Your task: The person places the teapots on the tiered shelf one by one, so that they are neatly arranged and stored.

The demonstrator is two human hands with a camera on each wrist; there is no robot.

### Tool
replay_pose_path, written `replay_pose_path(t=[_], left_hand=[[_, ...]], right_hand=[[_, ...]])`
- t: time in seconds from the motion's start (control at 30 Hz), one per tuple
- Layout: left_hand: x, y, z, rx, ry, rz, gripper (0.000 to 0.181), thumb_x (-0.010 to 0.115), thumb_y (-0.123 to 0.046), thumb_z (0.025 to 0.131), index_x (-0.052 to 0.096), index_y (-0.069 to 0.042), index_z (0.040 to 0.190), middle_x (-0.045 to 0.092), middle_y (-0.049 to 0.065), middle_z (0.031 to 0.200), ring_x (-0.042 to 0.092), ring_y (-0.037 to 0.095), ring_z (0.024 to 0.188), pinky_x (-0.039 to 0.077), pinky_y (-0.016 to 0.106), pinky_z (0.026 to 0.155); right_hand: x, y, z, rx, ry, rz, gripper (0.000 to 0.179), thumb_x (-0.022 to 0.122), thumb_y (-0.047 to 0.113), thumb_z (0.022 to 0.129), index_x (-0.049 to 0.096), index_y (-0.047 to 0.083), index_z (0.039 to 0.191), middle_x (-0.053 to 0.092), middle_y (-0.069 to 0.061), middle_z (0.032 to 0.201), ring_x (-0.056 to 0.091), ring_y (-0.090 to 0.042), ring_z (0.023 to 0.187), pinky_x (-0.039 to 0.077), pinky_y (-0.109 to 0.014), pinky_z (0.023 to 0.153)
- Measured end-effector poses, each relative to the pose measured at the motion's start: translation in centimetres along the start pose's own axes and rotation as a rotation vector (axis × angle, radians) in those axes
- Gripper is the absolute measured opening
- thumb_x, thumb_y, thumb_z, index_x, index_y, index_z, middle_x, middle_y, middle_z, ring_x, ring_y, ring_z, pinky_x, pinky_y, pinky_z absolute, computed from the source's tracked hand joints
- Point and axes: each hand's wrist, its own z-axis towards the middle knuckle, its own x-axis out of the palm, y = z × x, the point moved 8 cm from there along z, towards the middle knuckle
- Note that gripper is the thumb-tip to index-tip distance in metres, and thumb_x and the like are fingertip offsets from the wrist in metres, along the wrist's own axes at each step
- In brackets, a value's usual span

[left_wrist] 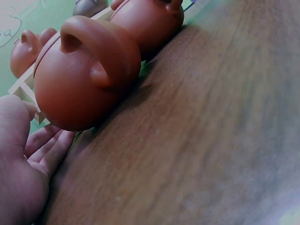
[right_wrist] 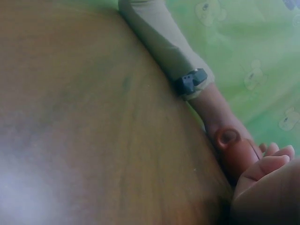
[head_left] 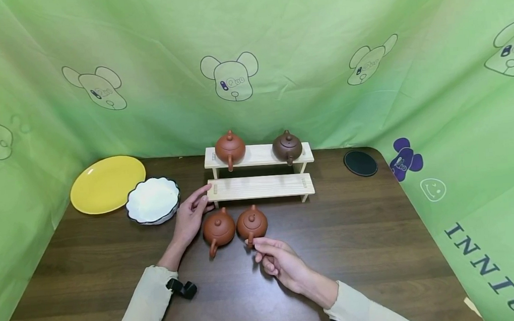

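Note:
My left hand touches the left end of the lower shelf of a pale wooden two-tier stand, its fingers fairly straight. In front of the stand, two reddish-brown clay teapots sit side by side on the table. The left teapot is beside my left hand and looms large in the left wrist view. My right hand pinches the handle of the right teapot between thumb and index finger. A third reddish teapot and a dark brown teapot stand on the upper shelf.
At the left lie a yellow oval plate and a white scalloped bowl with a dark rim. A black round coaster lies at the back right. Green printed cloth hangs around the wooden table.

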Motion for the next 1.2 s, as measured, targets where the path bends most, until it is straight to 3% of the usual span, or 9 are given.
replay_pose_path(t=[0.2,0.47,0.83,1.2], left_hand=[[-0.01,0.04,0.02,-0.008,-0.003,0.014,0.039,0.058,-0.016,0.118,0.066,-0.012,0.155,0.074,0.025,0.138,0.08,0.038,0.111,0.064,0.019,0.092],[0.21,-0.08,0.12,-0.007,-0.007,-0.021,0.039,0.058,-0.013,0.117,0.066,-0.008,0.155,0.072,0.026,0.14,0.081,0.025,0.109,0.065,0.022,0.093],[0.06,-0.34,-0.14,-0.008,-0.004,-0.005,0.039,0.059,-0.015,0.117,0.065,-0.01,0.156,0.072,0.026,0.14,0.078,0.041,0.114,0.065,0.021,0.092],[0.09,-0.34,-0.11,-0.001,-0.005,-0.011,0.039,0.059,-0.014,0.117,0.065,-0.009,0.156,0.071,0.025,0.142,0.079,0.038,0.114,0.066,0.022,0.093]], right_hand=[[0.2,0.01,0.18,0.003,0.038,-0.016,0.031,0.063,0.014,0.111,0.072,0.003,0.139,0.07,0.009,0.079,0.044,0.003,0.053,0.032,-0.012,0.048],[0.03,0.26,0.19,-0.031,0.005,0.015,0.02,0.06,0.017,0.115,0.079,0.012,0.118,0.064,0.01,0.075,0.041,0.003,0.052,0.03,-0.011,0.046],[-0.28,0.51,0.37,-0.059,-0.03,0.045,0.024,0.058,0.013,0.116,0.079,0.012,0.105,0.062,0.011,0.071,0.04,0.003,0.052,0.029,-0.01,0.046],[-0.63,0.74,0.27,-0.085,-0.08,0.037,0.022,0.06,0.008,0.113,0.078,0.011,0.101,0.061,0.01,0.072,0.04,0.004,0.052,0.028,-0.009,0.045]])
